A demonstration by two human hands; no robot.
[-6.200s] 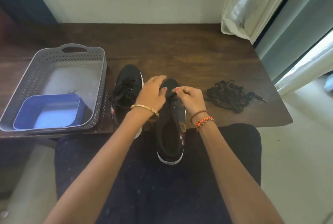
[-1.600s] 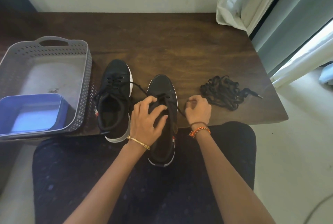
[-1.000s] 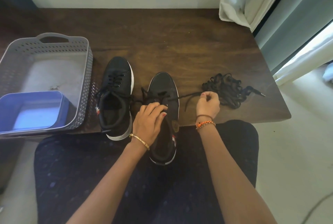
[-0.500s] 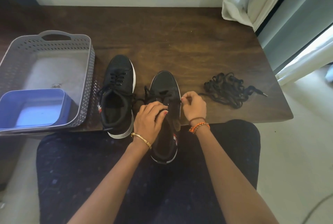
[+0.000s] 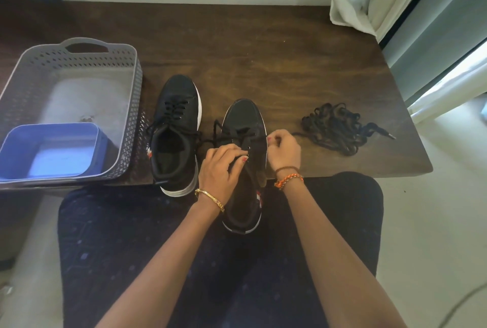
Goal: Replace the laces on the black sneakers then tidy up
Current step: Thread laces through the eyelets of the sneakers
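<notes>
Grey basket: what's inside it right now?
The grey basket holds a blue tub in its near corner and a small speck of debris on the floor. The tub hides the floor beneath it.

No readable text, label or number anywhere

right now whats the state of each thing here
left sneaker: laced, upright on the table
right sneaker: partly laced, heel past the table edge
lace: pinched by both hands
left hand: grip on lace over the sneaker
right hand: grip on lace end
loose laces: piled, untouched
grey basket: holds the blue tub
</notes>
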